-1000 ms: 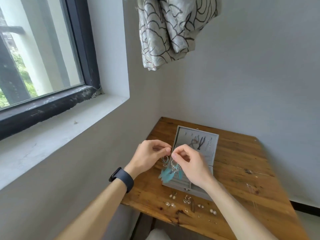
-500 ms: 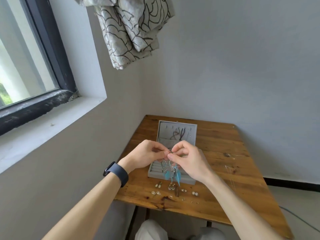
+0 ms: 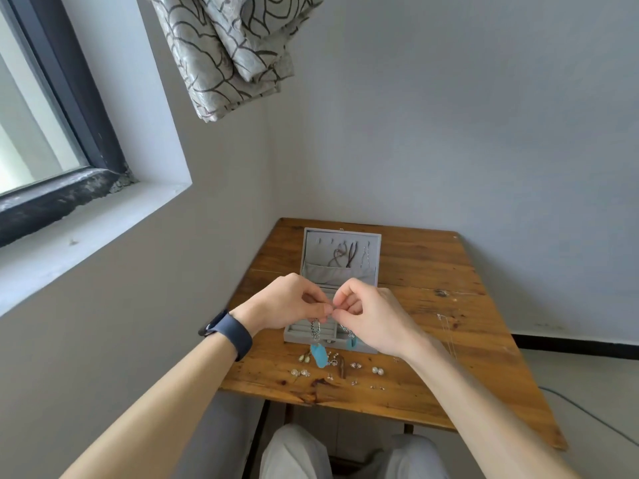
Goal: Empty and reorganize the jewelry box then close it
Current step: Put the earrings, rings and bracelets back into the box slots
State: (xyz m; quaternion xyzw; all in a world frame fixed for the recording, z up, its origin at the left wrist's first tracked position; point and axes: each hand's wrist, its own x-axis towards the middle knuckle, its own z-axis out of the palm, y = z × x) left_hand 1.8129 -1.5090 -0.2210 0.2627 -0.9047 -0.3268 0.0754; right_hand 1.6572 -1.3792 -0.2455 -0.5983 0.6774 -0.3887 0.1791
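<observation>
A grey jewelry box (image 3: 340, 250) stands open on the wooden table (image 3: 432, 281), its lid upright with dark necklaces hanging inside. My left hand (image 3: 290, 302) and my right hand (image 3: 366, 312) meet above the box's tray, fingertips pinched together. From the left hand hangs a blue feather earring (image 3: 318, 354); a second blue feather earring (image 3: 351, 342) dangles below the right hand. Several small earrings (image 3: 345, 369) lie loose on the table in front of the box.
A thin chain (image 3: 446, 331) lies on the table to the right of the box. The table sits in a wall corner under a window sill (image 3: 86, 216), with a patterned curtain (image 3: 228, 53) hanging above. My knees (image 3: 349, 454) are below the table's front edge.
The camera has tilted and shifted. The two feather earrings, bunched together before, now hang apart, one under each hand. Both hands stay pinched over the box.
</observation>
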